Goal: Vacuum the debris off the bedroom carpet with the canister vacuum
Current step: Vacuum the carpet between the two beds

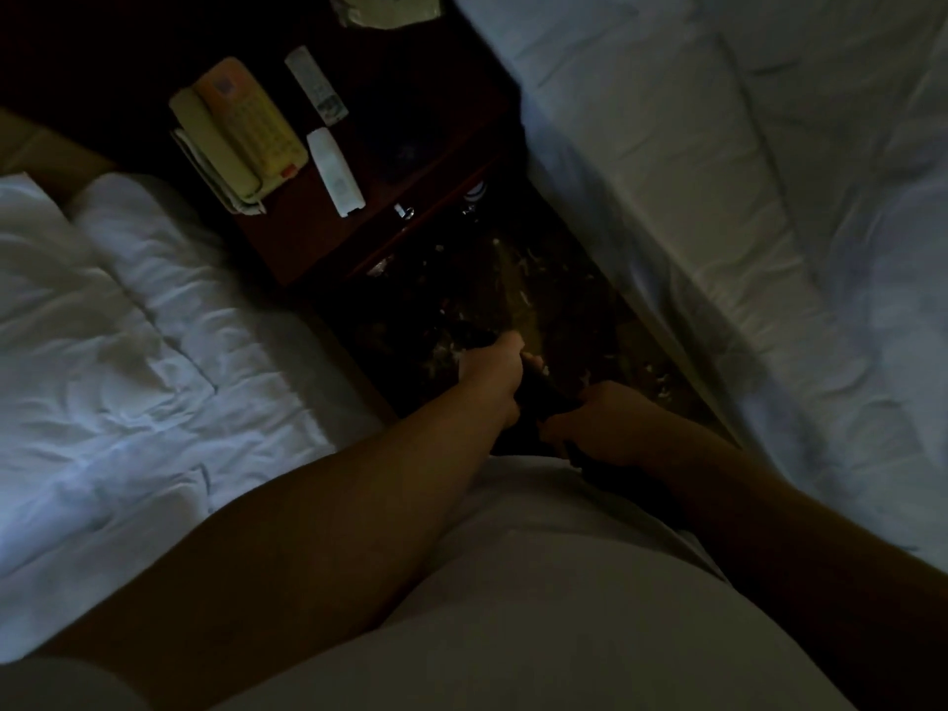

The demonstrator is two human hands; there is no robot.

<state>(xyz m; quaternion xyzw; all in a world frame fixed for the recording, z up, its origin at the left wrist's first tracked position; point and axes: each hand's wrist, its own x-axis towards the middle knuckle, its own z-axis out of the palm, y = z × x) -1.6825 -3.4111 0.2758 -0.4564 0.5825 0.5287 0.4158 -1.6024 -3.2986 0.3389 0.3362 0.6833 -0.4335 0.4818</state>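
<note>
A dark vacuum wand (pixel 544 395) runs forward and down between two beds toward the dim carpet (pixel 559 320). My left hand (pixel 492 372) grips the wand further forward. Closer to my body, my right hand (pixel 600 423) holds its rear part. White scraps of debris (pixel 523 295) are scattered over the carpet strip ahead of the hands. The wand's nozzle end is lost in the dark, and the canister is out of view.
A white bed (pixel 128 325) lies on the left and another white bed (pixel 769 223) on the right, leaving a narrow aisle. A dark wooden nightstand (pixel 410 161) closes the far end, bearing a yellow telephone (pixel 241 130) and two white remotes (pixel 336 171).
</note>
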